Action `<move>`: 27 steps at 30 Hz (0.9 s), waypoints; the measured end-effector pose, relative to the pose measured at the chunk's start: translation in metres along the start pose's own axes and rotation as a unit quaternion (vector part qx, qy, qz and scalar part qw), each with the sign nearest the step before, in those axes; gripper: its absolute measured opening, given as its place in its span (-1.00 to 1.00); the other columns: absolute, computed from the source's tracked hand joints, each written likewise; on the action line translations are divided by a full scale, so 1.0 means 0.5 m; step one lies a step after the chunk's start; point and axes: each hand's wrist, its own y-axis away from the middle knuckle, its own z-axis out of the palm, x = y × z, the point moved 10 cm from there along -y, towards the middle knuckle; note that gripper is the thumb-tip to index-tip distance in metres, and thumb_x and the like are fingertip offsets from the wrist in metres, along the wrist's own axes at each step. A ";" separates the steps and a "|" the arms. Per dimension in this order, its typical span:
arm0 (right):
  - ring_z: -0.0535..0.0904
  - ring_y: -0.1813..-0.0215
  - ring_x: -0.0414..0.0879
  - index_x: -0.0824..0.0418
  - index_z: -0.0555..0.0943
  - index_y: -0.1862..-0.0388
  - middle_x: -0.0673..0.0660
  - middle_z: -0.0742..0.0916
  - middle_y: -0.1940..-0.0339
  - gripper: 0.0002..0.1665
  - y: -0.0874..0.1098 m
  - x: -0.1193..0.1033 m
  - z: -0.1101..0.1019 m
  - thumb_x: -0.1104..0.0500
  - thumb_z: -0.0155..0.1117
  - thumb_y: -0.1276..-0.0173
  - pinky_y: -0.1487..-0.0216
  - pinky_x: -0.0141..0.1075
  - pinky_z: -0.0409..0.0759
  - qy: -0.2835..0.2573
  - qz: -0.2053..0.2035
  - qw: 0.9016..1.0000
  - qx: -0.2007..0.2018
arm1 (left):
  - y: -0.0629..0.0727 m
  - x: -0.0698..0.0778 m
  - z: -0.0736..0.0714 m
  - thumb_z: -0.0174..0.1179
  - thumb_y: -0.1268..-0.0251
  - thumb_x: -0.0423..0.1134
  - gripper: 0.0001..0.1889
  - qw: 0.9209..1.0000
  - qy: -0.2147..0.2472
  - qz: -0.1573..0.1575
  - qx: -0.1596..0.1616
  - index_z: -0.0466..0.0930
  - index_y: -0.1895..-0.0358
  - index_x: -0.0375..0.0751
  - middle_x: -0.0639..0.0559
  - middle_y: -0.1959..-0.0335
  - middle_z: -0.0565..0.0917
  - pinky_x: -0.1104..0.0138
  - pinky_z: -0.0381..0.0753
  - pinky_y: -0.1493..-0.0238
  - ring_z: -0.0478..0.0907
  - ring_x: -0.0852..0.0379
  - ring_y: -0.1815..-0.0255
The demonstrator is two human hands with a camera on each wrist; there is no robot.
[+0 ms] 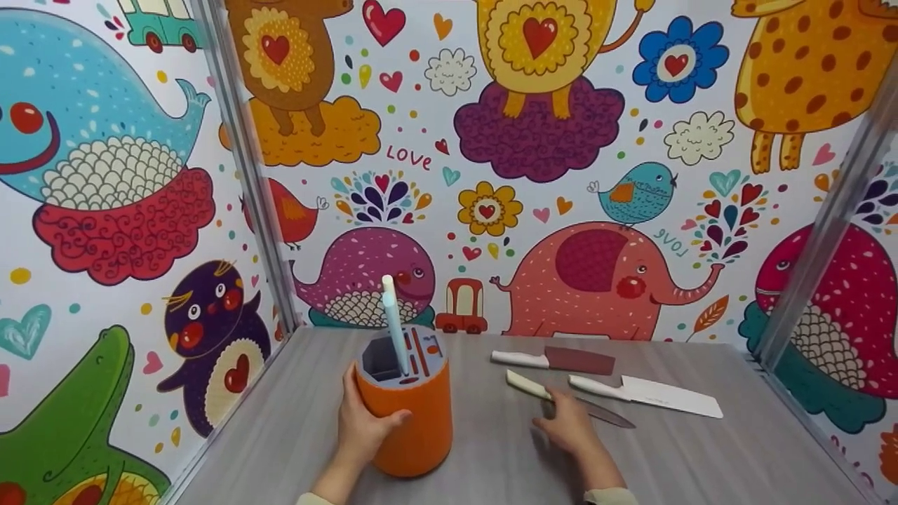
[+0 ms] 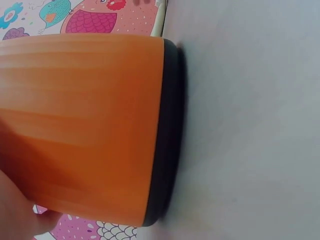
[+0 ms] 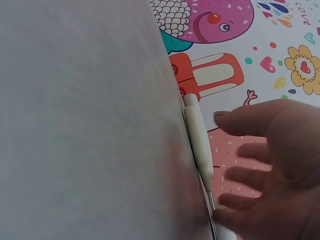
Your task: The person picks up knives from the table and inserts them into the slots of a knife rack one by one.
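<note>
While left hand (image 1: 365, 421) grips the orange holder (image 1: 414, 414), right hand (image 1: 568, 424) lies spread beside three knives (image 1: 617, 386).

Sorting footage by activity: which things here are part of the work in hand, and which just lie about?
In use: orange knife block, held by left hand; dark-bladed knife under right hand.
Lying about: white-bladed knife, maroon-bladed knife, tool standing in block.
</note>
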 end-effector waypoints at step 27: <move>0.60 -0.22 0.36 0.33 0.72 -0.18 0.34 0.68 -0.17 -0.45 0.013 -0.019 0.014 0.24 0.61 -0.19 -0.14 0.32 0.63 0.142 0.053 0.988 -0.030 | -0.001 -0.002 0.002 0.65 -0.10 0.01 0.21 1.000 -0.003 -0.008 -0.010 -0.05 -0.69 -0.07 -0.17 -0.58 0.39 -0.16 0.40 -0.58 0.45 -0.15 -0.47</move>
